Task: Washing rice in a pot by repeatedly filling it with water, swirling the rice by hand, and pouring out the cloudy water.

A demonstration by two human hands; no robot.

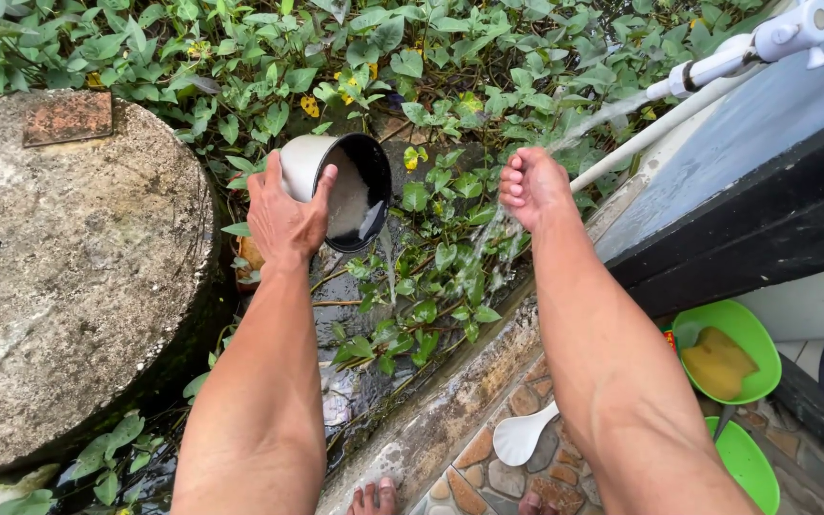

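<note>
Two hands apart: your left hand (283, 217) clamps the tilted, black-lined metal rice pot (336, 186) over the leafy ground plants (431, 267); your right hand (532, 186), cupped, rinses empty. Pot likely wet, slippery, bottom-heavy; grip its rim wall.

The left hand (283, 221) holds a tipped pot (340, 186) with rice in it over the plants (431, 286), the right hand (531, 186) is under water from the tap (774, 38), and 2 bowls (746, 334) sit right of the spoon (522, 436).
</note>
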